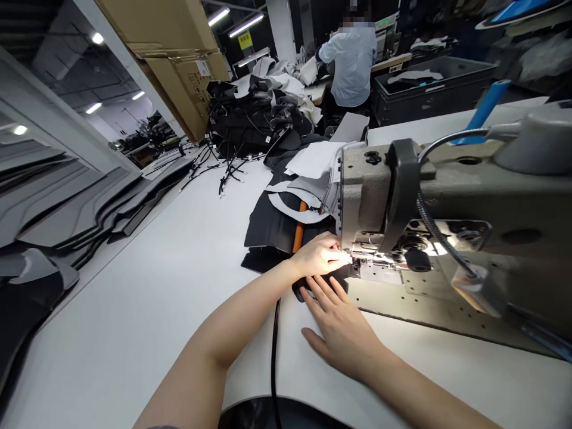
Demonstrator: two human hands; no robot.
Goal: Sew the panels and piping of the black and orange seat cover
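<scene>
My left hand point(319, 255) is close beside the needle area of a sewing machine point(379, 196). Its fingers are bent and pinched together at the edge of a black fabric piece point(324, 283); the fingertips are bright under the machine lamp, so the exact grip is hard to see. Below it, my right hand point(337, 325) lies flat with fingers spread, fingertips resting on the near part of the same black fabric. Just beyond the left hand an orange strip point(298, 235) crosses dark fabric point(270, 223).
White and grey cut pieces point(313, 161) lie behind the machine head. A heap of dark pieces with cords point(254, 119) stands farther back. Stacked grey panels point(71, 202) line the left side. A black cord point(274, 357) crosses the white table point(179, 298). A person point(353, 62) works beyond.
</scene>
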